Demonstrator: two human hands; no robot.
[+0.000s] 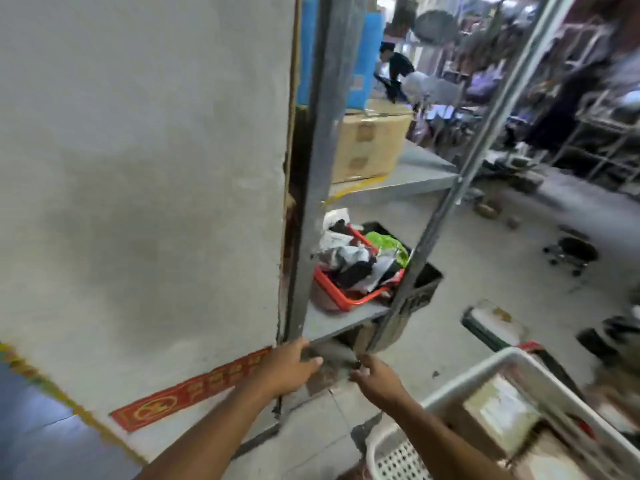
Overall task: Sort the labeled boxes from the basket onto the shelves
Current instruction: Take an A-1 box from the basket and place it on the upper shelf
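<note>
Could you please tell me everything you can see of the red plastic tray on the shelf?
The red plastic tray is a shallow, open-topped container with a thick rim. It sits tilted on the grey metal shelf board, between two grey uprights. It is heaped with crumpled white, black and green bags or packets. A black crate stands close behind it. Neither hand touches it.

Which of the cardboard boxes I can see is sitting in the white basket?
The labeled cardboard box at lower right, inside the white plastic basket. The plain brown taped cardboard box sits on the upper grey shelf instead.
</note>
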